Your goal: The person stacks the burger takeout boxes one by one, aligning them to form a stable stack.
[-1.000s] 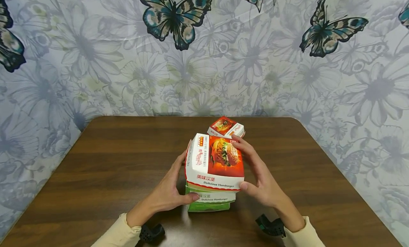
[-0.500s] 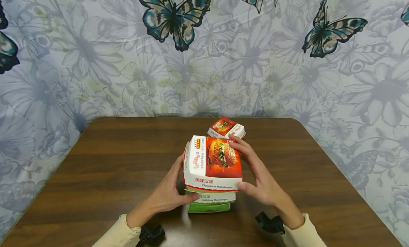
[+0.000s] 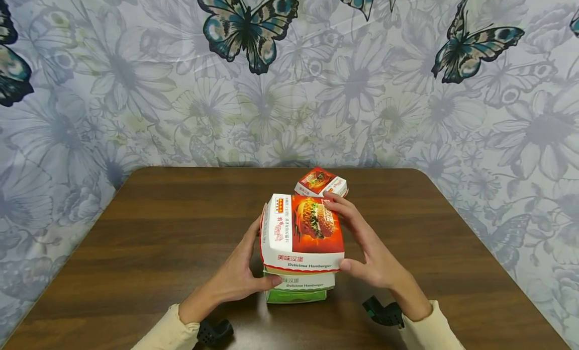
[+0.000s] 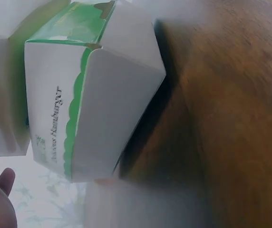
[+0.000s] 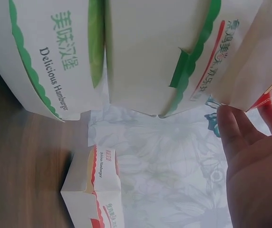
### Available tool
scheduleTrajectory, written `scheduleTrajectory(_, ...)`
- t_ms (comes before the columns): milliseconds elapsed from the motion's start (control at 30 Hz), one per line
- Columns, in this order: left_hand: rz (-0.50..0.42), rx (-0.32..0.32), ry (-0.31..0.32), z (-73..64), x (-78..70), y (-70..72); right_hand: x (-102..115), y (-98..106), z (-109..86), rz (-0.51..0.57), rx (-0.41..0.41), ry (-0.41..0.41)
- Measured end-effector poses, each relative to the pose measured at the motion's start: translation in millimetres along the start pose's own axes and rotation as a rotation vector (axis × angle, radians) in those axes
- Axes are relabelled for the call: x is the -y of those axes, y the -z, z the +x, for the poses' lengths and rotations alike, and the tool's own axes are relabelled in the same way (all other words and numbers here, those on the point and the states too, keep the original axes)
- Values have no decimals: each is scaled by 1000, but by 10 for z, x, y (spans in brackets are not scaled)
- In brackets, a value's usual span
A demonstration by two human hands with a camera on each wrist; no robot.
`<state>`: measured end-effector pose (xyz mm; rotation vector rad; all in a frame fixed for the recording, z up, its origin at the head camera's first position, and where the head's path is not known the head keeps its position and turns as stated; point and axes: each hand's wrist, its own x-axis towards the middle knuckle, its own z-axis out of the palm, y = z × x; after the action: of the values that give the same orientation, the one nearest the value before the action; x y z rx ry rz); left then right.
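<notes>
A red-and-white hamburger box (image 3: 316,224) tops a stack at the middle of the table. Under it sits a green-and-white hamburger box (image 3: 312,281), which rests on a lower green box (image 3: 296,296). My right hand (image 3: 373,252) grips the red box at its right side, thumb at the front corner and fingers over the far top edge. My left hand (image 3: 237,269) holds the middle green box, thumb across its front; the other fingers are mostly hidden behind the stack's left side. The right wrist view shows the lower box (image 5: 45,61) beside the middle one (image 5: 145,52).
Another red hamburger box (image 3: 318,181) stands behind the stack, near the far edge of the brown wooden table (image 3: 181,214). A butterfly-and-flower cloth (image 3: 289,113) hangs beyond the table. Dark wrist devices (image 3: 214,331) sit below both hands.
The top red box has shifted slightly left on the stack, with my right fingers moving along with it. My left hand and the lower boxes look the same.
</notes>
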<state>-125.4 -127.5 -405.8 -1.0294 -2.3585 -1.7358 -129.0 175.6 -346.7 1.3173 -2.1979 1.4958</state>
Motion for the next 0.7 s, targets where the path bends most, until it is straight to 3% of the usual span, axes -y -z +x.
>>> scheduleTrajectory(267, 12, 35, 13, 1, -118, 158, 57, 10, 22, -4, -10, 56)
scheduleTrajectory(433, 20, 38, -92, 33, -175, 244, 83, 22, 37, -12, -10, 75)
scheduleTrajectory(700, 108, -9, -255, 109, -323, 333, 138, 75, 90, -44, -26, 122)
